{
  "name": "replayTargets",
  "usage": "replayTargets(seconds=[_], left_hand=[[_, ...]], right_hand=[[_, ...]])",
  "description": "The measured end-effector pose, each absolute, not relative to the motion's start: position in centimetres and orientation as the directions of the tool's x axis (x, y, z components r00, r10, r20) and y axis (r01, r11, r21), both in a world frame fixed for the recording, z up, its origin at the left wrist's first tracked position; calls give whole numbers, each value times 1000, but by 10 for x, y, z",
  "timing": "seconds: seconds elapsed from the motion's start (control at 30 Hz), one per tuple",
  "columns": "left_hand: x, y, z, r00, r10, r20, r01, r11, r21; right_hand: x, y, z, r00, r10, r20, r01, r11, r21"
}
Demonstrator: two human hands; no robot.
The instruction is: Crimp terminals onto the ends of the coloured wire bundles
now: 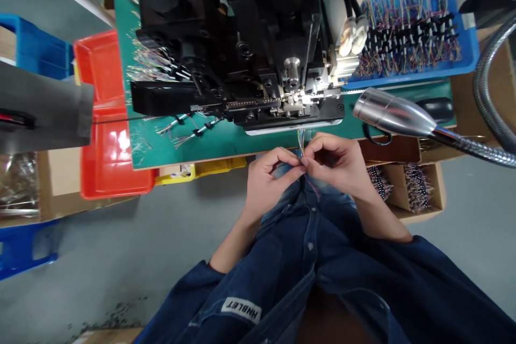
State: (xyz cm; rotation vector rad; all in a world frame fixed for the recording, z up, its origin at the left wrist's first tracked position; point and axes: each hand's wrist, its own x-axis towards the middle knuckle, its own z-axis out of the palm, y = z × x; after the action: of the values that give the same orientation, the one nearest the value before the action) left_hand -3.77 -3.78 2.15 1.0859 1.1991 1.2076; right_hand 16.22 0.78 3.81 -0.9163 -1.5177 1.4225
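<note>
My left hand (274, 183) and my right hand (332, 164) meet above my lap, just in front of the green work mat (226, 145). Their fingertips pinch a thin bundle of multicoloured wires (300, 142) between them. The wire ends rise toward the mat, while a few strands (313, 187) hang below my fingers. The exact grip is partly hidden by my fingers. Directly ahead of my hands stands a black wire-processing machine (237, 48) with a metal head.
A blue tray (470, 51) holds several wired connectors at the right, and a red tray (107, 145) lies at the left. A metal gooseneck lamp (393, 113) reaches over the mat beside a black mouse (435, 109). A cardboard box (437, 188) of wire bundles sits below it.
</note>
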Motion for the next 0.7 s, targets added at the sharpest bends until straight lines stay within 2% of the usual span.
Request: replayTargets(seconds=[0.17, 0.3, 0.37, 0.47, 0.57, 0.7], left_hand=[[-33, -40, 17, -34, 995, -90, -184, 83, 980], [-31, -41, 15, -47, 994, -100, -262, 85, 961], [-31, -41, 13, -66, 991, -113, -326, 85, 942], [-32, -40, 11, -61, 990, -130, -394, 96, 914], [-33, -38, 10, -36, 988, -152, -385, 127, 914], [-35, -36, 11, -20, 991, -133, -316, 120, 941]], right_hand=[[152, 9, 38, -319, 941, 108, -85, 85, -993], [145, 14, 38, -125, 983, 136, -117, 121, -986], [146, 16, 37, -83, 987, 141, -132, 129, -983], [150, 15, 33, -174, 978, 117, -155, 90, -984], [151, 12, 29, -303, 946, 117, -165, 68, -984], [148, 12, 29, -305, 928, 212, -139, 177, -974]])
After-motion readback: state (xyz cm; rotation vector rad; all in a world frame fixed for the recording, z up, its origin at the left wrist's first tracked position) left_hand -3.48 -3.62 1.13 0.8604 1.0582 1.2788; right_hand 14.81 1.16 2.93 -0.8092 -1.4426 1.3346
